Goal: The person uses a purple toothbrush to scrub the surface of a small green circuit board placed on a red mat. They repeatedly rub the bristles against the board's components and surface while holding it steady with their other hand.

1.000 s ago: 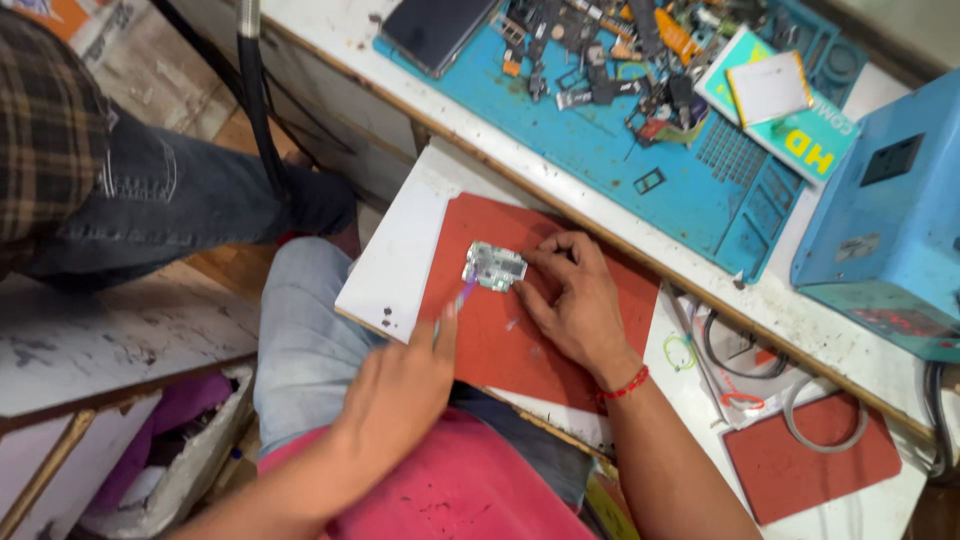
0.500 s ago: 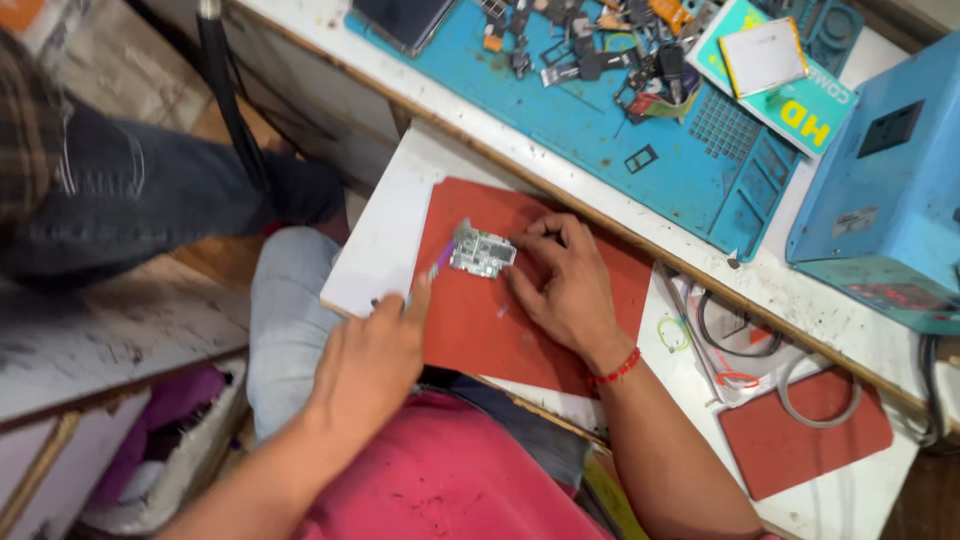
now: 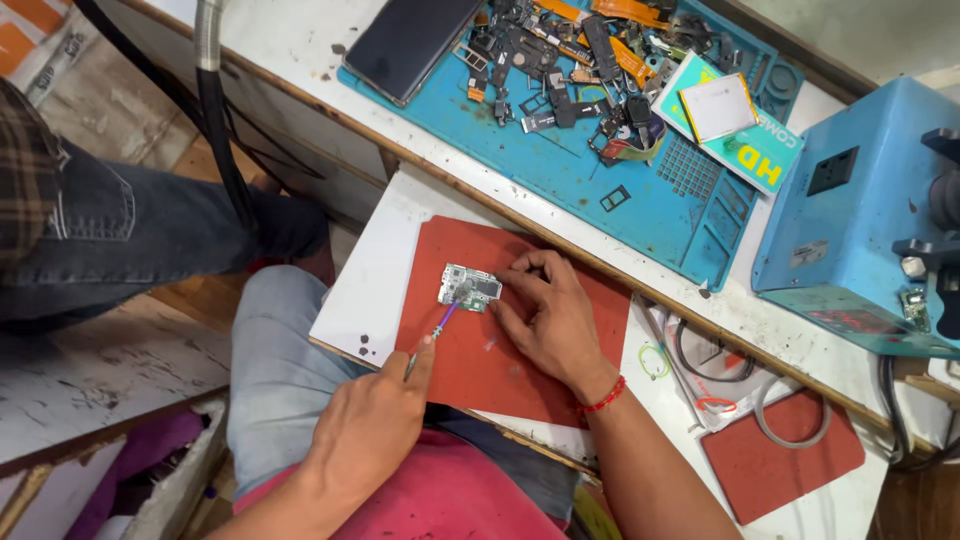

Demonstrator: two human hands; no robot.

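Red mat (image 3: 480,370) bears circuit board (image 3: 468,288), right hand (image 3: 548,322) steadying, left hand (image 3: 372,432) probing

Circuit board (image 3: 469,287) on a mat (image 3: 500,360) at frame centre, mat on a pull-out board (image 3: 365,290) below the counter (image 3: 300,45), work mat (image 3: 600,170) with loose parts (image 3: 560,60) at upper centre, phone (image 3: 410,45) on its left end, box-shaped machine (image 3: 860,240) at right, 2nd small mat (image 3: 780,460) at lower right.

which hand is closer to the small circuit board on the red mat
Right. The right hand has its fingers on the circuit board; the left hand sits lower, reaching it only through a purple-tipped tool.
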